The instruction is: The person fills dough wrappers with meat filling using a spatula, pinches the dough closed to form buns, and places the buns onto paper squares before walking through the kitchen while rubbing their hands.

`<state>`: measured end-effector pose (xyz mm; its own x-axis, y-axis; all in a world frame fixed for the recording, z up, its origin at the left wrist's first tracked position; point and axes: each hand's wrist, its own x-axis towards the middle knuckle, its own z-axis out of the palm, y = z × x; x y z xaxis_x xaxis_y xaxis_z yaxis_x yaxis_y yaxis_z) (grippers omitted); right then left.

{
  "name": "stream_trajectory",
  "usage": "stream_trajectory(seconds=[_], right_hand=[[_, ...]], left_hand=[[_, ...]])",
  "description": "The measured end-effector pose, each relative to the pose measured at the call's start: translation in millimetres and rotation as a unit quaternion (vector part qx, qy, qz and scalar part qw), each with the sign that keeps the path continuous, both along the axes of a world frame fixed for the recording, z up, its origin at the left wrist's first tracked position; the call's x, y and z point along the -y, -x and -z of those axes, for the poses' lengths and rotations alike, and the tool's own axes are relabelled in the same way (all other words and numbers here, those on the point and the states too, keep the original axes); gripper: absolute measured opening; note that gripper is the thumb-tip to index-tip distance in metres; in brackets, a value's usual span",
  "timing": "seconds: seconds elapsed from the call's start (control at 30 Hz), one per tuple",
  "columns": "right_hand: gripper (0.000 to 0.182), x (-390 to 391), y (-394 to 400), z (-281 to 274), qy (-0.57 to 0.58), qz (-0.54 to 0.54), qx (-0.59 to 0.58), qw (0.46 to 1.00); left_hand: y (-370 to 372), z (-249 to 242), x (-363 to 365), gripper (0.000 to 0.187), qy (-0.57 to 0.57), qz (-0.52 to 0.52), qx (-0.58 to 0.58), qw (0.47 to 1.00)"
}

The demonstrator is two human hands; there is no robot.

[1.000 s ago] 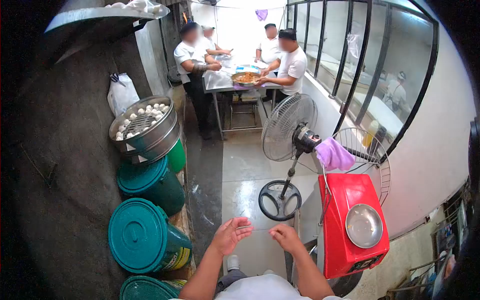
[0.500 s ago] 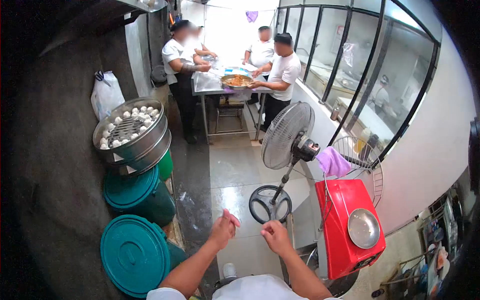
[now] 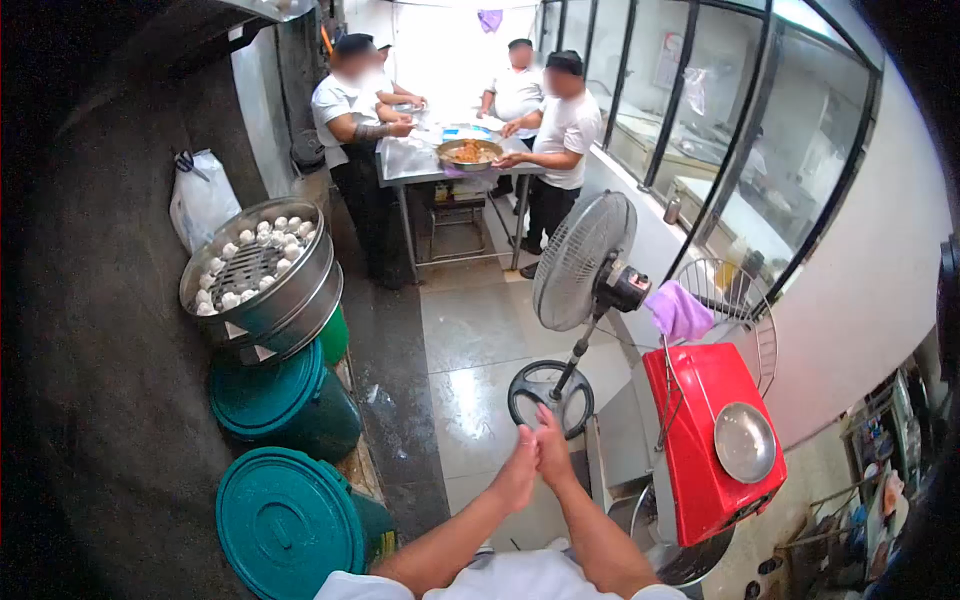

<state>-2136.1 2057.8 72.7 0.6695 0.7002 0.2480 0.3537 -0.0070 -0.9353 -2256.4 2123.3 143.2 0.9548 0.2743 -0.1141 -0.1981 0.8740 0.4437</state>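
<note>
My left hand point(image 3: 516, 470) and my right hand point(image 3: 552, 448) meet in front of my body, palms turned toward each other and seemingly touching. Both have stretched fingers, and no object shows in either. Past my fingertips stands a floor fan point(image 3: 583, 262), its round base point(image 3: 520, 400) on the tiles just beyond them. To the right is a red machine point(image 3: 700, 400) with a metal pan point(image 3: 744, 442) on its side.
Metal steamer trays point(image 3: 310, 290) with white dumplings point(image 3: 230, 298) stand at left, near lidded green bins point(image 3: 285, 525). Several people work around a metal table point(image 3: 400, 170) at the back, where a bowl of orange-brown food point(image 3: 468, 152) sits. A purple cloth point(image 3: 680, 312) hangs on a wire rack point(image 3: 765, 345).
My hands have come together from being apart, the left moving right. The view has shifted slightly. At the back table, the people remain around the bowl.
</note>
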Motion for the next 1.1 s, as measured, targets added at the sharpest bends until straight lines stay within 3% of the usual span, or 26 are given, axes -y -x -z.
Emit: stream_trajectory(seconds=[0.03, 0.07, 0.1, 0.17, 0.2, 0.23, 0.27, 0.33, 0.37, 0.43, 0.5, 0.53, 0.57, 0.63, 0.73, 0.8, 0.87, 0.93, 1.03, 1.1], right_hand=[[0.042, 6, -15, 43, 0.001, 0.036, -0.367, 0.929], [0.037, 23, -28, 70, 0.102, 0.035, -0.179, 0.978], [0.033, 49, -31, 92, 0.200, 0.037, 0.009, 0.979], [0.024, 85, -27, 125, 0.196, 0.074, 0.013, 0.978], [0.024, 87, -19, 113, 0.200, 0.074, 0.010, 0.977], [0.021, 92, -8, 100, 0.171, 0.077, -0.179, 0.966], [0.018, 91, 1, 78, 0.134, 0.081, -0.358, 0.921], [0.018, 83, 13, 54, 0.132, 0.047, -0.329, 0.934], [0.018, 79, 21, 40, 0.129, 0.007, -0.303, 0.944], [0.020, 77, 27, -6, 0.093, -0.011, -0.288, 0.953], [0.028, 81, 22, -35, 0.033, -0.025, -0.329, 0.944], [0.038, 92, 11, -25, 0.039, -0.024, -0.406, 0.913], [0.038, 108, 6, -22, 0.036, -0.024, -0.407, 0.912], [0.042, 132, -5, -22, 0.019, -0.133, -0.457, 0.879], [0.039, 171, 2, -38, 0.026, -0.169, -0.509, 0.843], [0.037, 199, -4, -21, 0.042, -0.178, -0.532, 0.827], [0.044, 240, -9, 28, 0.271, -0.259, -0.473, 0.798], [0.038, 269, -4, 52, 0.299, -0.281, -0.473, 0.780], [0.033, 300, 0, 70, 0.367, -0.287, -0.462, 0.755], [0.050, 306, -2, 71, 0.322, -0.331, -0.454, 0.762]], left_hand=[[-1, 14, -2, 0.090, -0.087, 0.039, -0.044, 0.994], [6, 13, -6, 0.090, -0.090, 0.031, -0.044, 0.995], [26, 10, -7, 0.085, -0.035, 0.061, -0.018, 0.997], [46, 15, -8, 0.080, 0.023, 0.092, 0.005, 0.995], [49, 23, -9, 0.072, -0.009, 0.056, -0.040, 0.998], [51, 33, -7, 0.065, -0.042, 0.021, -0.085, 0.995], [47, 48, -7, 0.065, -0.041, 0.024, -0.085, 0.995], [35, 76, -7, 0.053, -0.030, 0.008, -0.090, 0.996], [31, 73, -2, 0.053, -0.028, 0.011, -0.091, 0.995], [15, 58, 8, 0.048, -0.164, 0.039, -0.173, 0.970], [12, 39, 21, 0.048, -0.158, 0.079, -0.126, 0.976], [11, 34, 28, 0.049, -0.148, 0.117, -0.082, 0.979], [9, 36, 35, 0.049, -0.151, 0.118, -0.083, 0.978], [7, 44, 50, 0.052, -0.079, 0.168, 0.003, 0.983], [7, 44, 76, 0.057, -0.046, 0.200, -0.014, 0.979], [9, 40, 95, 0.057, -0.059, 0.181, -0.049, 0.981], [14, 39, 107, 0.058, -0.073, 0.165, -0.093, 0.979], [19, 41, 119, 0.059, -0.059, 0.109, -0.160, 0.979], [27, 46, 137, 0.059, -0.042, 0.084, -0.163, 0.982], [24, 44, 156, 0.057, -0.034, 0.068, -0.168, 0.983]])
